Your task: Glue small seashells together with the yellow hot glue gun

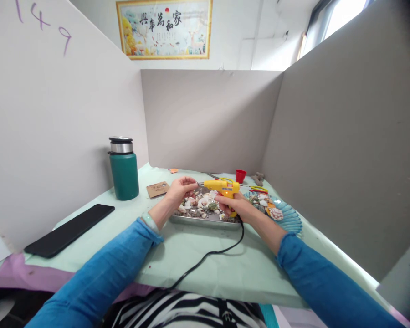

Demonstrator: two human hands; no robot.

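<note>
Head view: gripping a yellow glue gun (222,186) in the right hand (238,206), above a metal tray (205,220) of shells (204,202), probably to catch drips. Pinching with the left hand (181,187) (whether on anything, cannot tell) near the nozzle (202,184), apparently for close aim, with the gun between the hands.

Your view is bright, with glare from the window (343,19) high to the right of your right hand (233,203). Beyond it, a diagonal shadow crosses the back partition (208,120); farther right, wide-angle stretch and a dark corner mark the shaded side partition (341,136). Seashells (205,200) beside your left hand (182,187) lack crisp detail.
</note>
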